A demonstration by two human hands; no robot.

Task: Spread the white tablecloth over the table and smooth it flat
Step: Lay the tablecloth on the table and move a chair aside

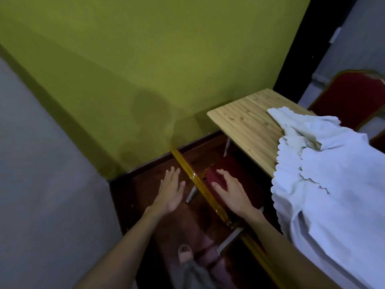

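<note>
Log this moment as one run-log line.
phase: cloth not yet spread | left hand: open, empty | right hand: open, empty | white tablecloth: bunched, hanging off near edge | table: far end bare

White tablecloth [333, 174] runs off the right and bottom edges; its far side is unseen. It hides the near end of the wooden table [250, 126]. Red chair [350, 94] behind the table is cut by the right edge.
</note>
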